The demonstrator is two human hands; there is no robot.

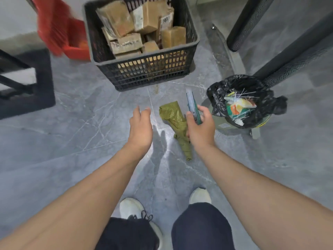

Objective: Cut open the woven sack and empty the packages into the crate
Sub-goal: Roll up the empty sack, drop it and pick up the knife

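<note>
A black slatted crate (144, 69) stands on the floor ahead, filled with several brown cardboard packages (149, 27). The green woven sack (175, 121) lies rolled up and flat on the grey floor just in front of my hands. My right hand (201, 127) is shut on a utility knife (192, 107) with a green handle, its tip pointing away from me, and the hand partly covers the sack's right edge. My left hand (140, 129) hovers open, empty, to the left of the sack.
A bin lined with a black bag (243, 101) holds scraps at the right. A red plastic basket (61, 31) sits left of the crate. A black frame (27, 82) is at far left, black mesh furniture legs (252, 22) at upper right. My shoes (133, 208) are below.
</note>
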